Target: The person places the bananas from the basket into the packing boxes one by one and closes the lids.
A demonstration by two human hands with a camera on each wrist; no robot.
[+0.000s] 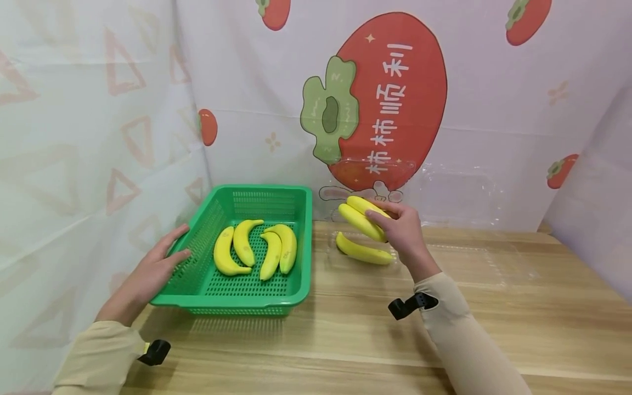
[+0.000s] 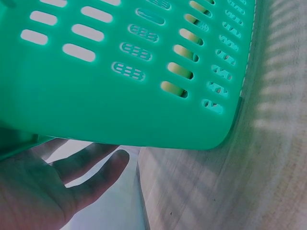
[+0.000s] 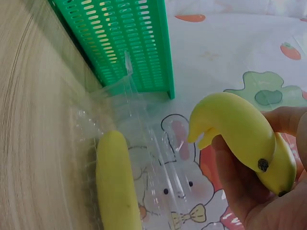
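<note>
My right hand (image 1: 406, 233) holds two yellow bananas (image 1: 362, 219) side by side, raised above a clear plastic box. In the right wrist view the thumb and fingers wrap the two bananas (image 3: 235, 124), dark tips toward the palm. Below them one more banana (image 1: 364, 250) lies in the clear plastic box (image 3: 148, 143). My left hand (image 1: 153, 269) grips the left rim of a green basket (image 1: 232, 300), thumb over the edge. From the left wrist, that hand (image 2: 57, 187) shows beside the basket wall (image 2: 120, 105). Several bananas (image 1: 243, 243) lie on the basket floor.
A second clear plastic box (image 1: 459, 197) stands with its lid up, right of the first, hard to make out. Printed cloth (image 1: 247, 82) hangs behind and at both sides. Everything sits on a wood-grain table (image 1: 345, 340).
</note>
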